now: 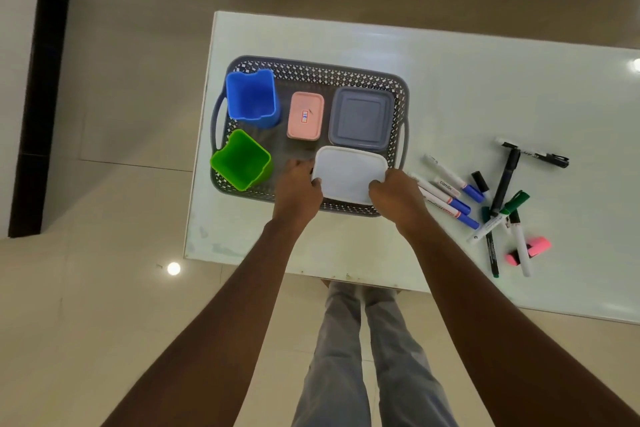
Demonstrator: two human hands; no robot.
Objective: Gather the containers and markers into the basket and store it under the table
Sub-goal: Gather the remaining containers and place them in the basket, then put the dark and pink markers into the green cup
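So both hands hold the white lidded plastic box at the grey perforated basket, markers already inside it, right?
No. Head view: left hand and right hand hold the white lidded plastic box at the grey perforated basket, but the markers lie outside it on the white table.

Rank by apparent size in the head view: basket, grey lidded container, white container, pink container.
1. basket
2. grey lidded container and white container: alike; the white one may be nearer the camera, so unranked
3. pink container

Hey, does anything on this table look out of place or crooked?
The green cup sits twisted at the basket's near-left corner, unlike the squared blue cup. A loose black cap lies among the scattered markers.
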